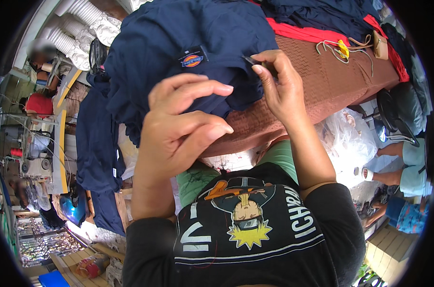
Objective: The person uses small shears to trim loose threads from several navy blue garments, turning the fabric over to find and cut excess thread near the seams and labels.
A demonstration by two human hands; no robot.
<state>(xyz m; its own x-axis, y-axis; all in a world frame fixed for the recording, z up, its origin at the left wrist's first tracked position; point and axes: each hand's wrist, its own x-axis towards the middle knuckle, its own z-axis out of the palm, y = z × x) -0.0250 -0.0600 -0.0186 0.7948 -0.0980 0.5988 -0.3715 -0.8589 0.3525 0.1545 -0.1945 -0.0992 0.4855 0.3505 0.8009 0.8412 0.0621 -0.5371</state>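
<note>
A heap of navy blue garments [150, 36] lies in front of me, with a small woven label in orange, red and blue [192, 60] facing up. My left hand [183, 115] is raised above the near side of the heap, its thumb and fingers apart, and I see nothing between them. At the heap's right edge, my right hand [279, 79] pinches a small dark pointed tool, perhaps thread snips [249, 60]. Only its tip shows past my fingertips; the rest is hidden in the hand.
Brown patterned cloth [317, 81] covers the table. At its far right lie cords with a yellow piece [343, 49] and a tan block [380, 46]. More navy garments [99, 138] hang at left, near sewing machines [37, 167]. Another person's legs [389, 165] show at right, beside clear plastic [346, 136].
</note>
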